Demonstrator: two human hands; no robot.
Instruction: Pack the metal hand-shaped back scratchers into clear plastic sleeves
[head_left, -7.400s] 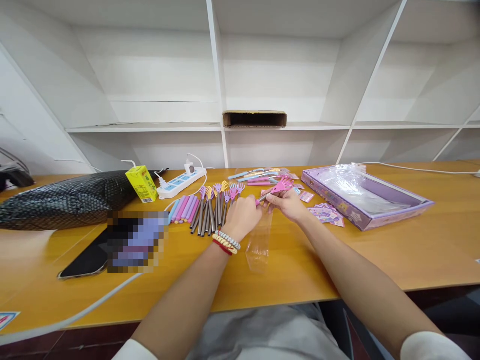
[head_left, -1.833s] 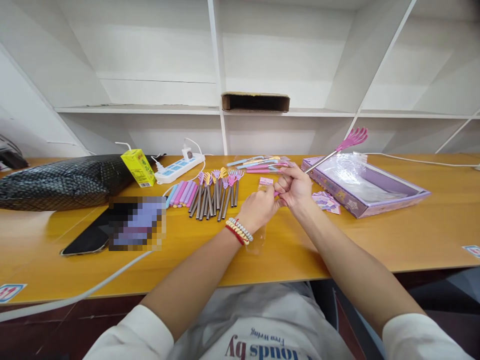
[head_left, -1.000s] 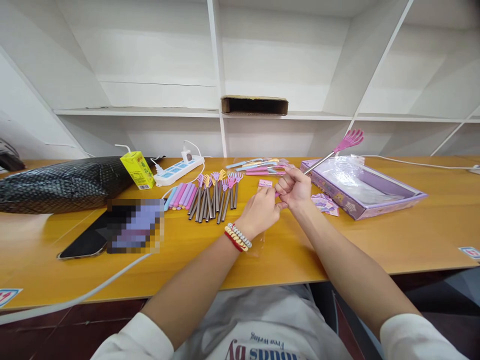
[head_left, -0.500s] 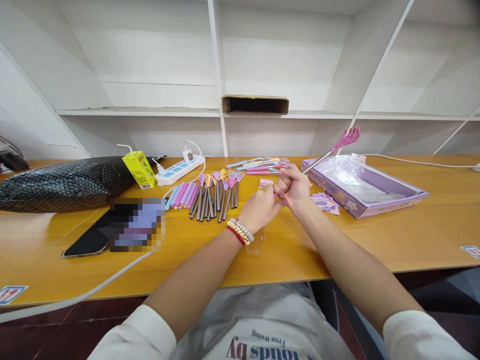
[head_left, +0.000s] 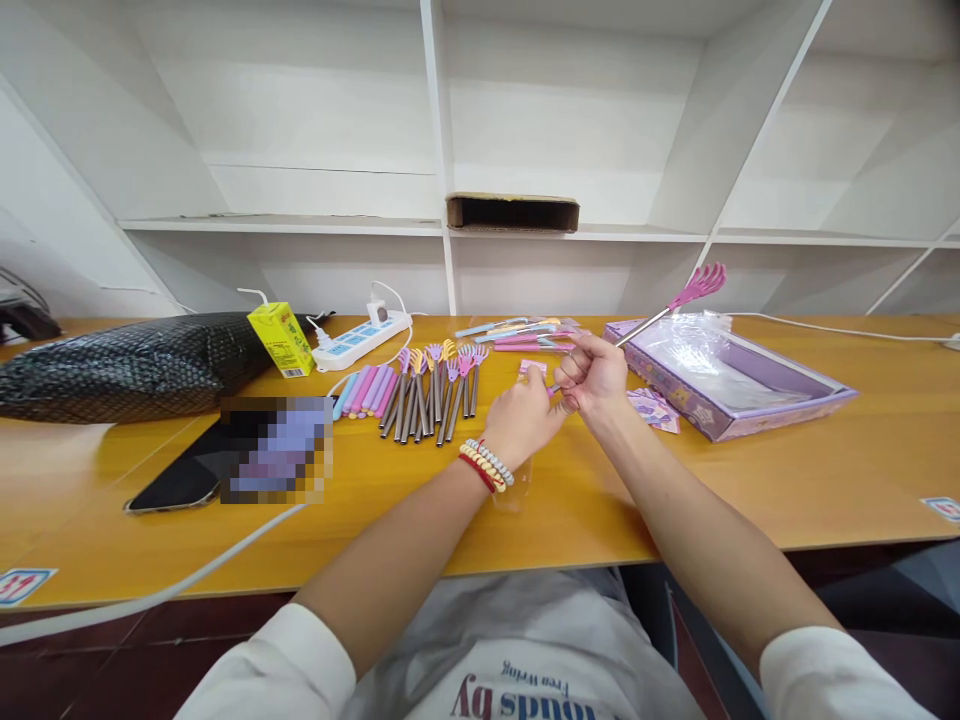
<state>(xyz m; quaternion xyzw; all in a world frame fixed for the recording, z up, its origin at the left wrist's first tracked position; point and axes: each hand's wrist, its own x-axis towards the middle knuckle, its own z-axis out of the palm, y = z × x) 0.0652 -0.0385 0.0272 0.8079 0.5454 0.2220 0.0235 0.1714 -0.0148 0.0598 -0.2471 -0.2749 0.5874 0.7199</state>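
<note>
My right hand is closed around a back scratcher with a pink claw head and a metal rod, tilted up to the right. Close beside it my left hand, with beaded bands at the wrist, is closed on a clear plastic bag that hangs below it. A small pink card shows just above the left fingers. Between the two hands a bit of the scratcher's purple-pink handle is visible; the fingers hide the rest.
Left of my hands lie several metal rods with claw heads and several pastel handles. Behind are bagged scratchers. A purple box and cards lie right. A power strip, drink carton and phone lie left.
My right hand and the back scratcher have shifted slightly to the right. A little more of the handle now shows between the hands, while my left hand has hardly moved.
</note>
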